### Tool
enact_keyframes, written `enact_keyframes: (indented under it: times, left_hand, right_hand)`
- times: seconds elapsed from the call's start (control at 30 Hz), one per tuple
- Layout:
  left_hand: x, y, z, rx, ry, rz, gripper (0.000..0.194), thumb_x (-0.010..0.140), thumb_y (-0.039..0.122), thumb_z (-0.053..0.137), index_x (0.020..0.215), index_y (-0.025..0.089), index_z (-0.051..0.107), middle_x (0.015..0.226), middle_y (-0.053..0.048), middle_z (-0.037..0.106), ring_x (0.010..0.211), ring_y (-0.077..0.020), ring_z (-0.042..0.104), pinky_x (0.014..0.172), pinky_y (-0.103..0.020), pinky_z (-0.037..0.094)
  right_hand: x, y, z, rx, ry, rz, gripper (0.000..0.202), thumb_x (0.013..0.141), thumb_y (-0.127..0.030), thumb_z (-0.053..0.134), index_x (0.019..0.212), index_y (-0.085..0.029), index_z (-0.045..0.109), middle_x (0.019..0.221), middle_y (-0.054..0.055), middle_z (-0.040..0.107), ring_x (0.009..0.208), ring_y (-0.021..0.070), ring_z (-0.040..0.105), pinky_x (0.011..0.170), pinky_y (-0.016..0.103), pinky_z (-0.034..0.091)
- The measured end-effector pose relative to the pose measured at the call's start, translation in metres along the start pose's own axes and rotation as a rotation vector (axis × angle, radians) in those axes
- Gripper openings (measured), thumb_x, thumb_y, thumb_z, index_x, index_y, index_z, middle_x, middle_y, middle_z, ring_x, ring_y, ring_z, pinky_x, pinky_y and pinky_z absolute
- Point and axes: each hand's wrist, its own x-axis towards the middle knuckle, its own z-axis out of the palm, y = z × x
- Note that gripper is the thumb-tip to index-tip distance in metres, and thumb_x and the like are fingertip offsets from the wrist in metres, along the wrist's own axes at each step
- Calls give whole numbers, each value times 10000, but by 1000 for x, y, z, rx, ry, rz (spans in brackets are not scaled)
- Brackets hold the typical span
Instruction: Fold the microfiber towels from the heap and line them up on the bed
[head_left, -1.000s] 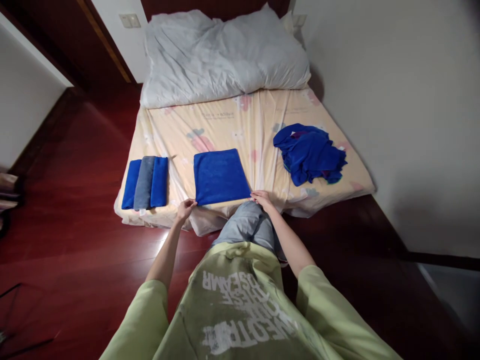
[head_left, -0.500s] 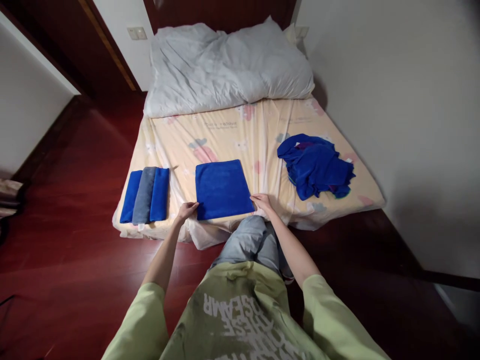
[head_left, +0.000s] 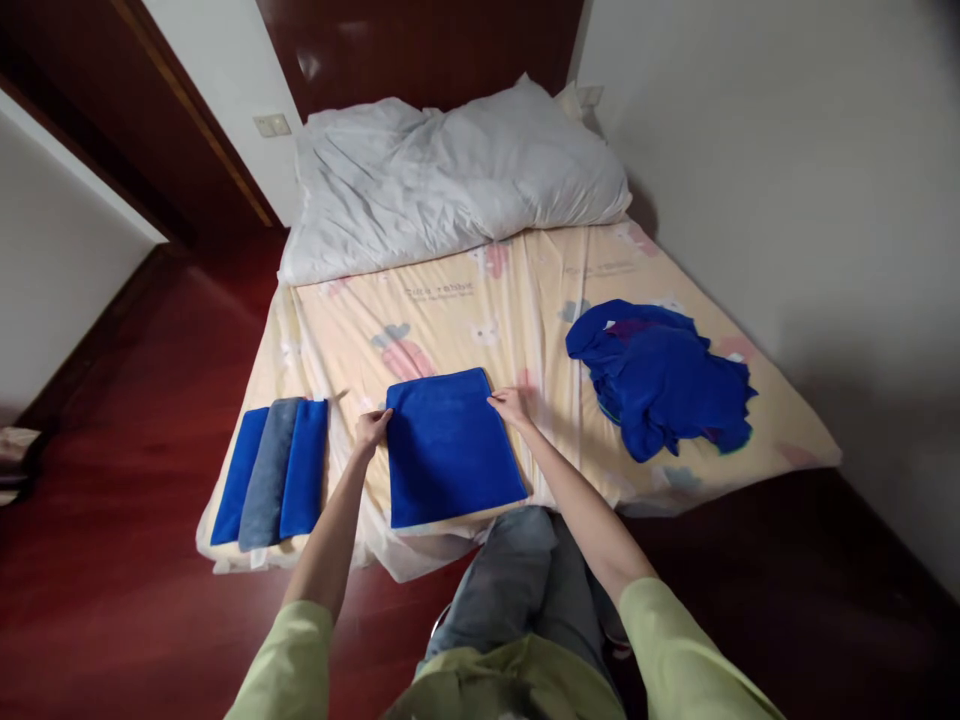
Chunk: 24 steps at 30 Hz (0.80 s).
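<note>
A blue towel (head_left: 454,455) lies flat in a rough square near the front edge of the bed, in the head view. My left hand (head_left: 371,430) is closed in a pinch at its left edge, towards the far corner. At the opposite edge, close to the far right corner, the fingers of my right hand (head_left: 511,406) pinch the same cloth. Left of my left hand lie folded towels: a grey one (head_left: 268,475) between two blue strips (head_left: 305,470). A crumpled heap of blue cloth (head_left: 664,375) rests on the right side of the bed.
The bed (head_left: 352,335) has a yellow patterned sheet under a thin see-through cover. A large white quilt or pillow (head_left: 457,185) lies across its head end, against the dark headboard (head_left: 427,50). A white wall (head_left: 780,200) stands on the right.
Both hands have moved from the near corners of the towel up its sides towards the far corners. The camera view has shifted, so the bed appears lower and larger.
</note>
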Motion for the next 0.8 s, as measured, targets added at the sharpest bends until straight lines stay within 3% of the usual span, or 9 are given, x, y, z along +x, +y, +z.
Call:
enact_keyframes:
  times: [0.2,0.37,0.57,0.7,0.8]
  left_hand:
    - [38,21,9,18,133,71,325,779,454,680,877,157,771,863,-123,765,858,-295,721,765,-346,538]
    - [49,27,9,68,174,175,289,780,417,671,870,159,767,909,-139,762,903,-307,717,835,-373,536]
    - [60,30,3,79,223,202,299,779,449,679,869,178,768,890,-121,758,881,-308,707,833,-379,529]
    - [48,41,3,178,229,200,322,843,401,626,1014,163,758,995,-150,746,1001,-345,684,932,-443,513]
    - [17,41,17,305,284,389,478,905,376,575,1315,140,646,1369,-204,604,1317,-398,516,1122,-539,378]
  right_hand:
    - [38,-22,14,-116,65,-27,55,736,-217,798,720,-247,755,830,39,786,905,249,742,808,314,561]
    - [50,-29,18,-182,73,-21,59,780,-235,780,724,-247,768,836,57,783,873,244,728,767,299,532]
    - [60,-42,14,-298,96,-41,94,856,-288,721,793,-271,789,893,47,784,907,245,715,807,310,525]
    - [49,-56,18,-438,95,-48,168,938,-277,623,945,-254,790,1005,84,768,1025,272,686,915,358,515]
    - [20,-55,28,-516,102,-266,355,1014,-293,470,1271,-184,690,1308,157,665,1276,325,559,1102,460,414]
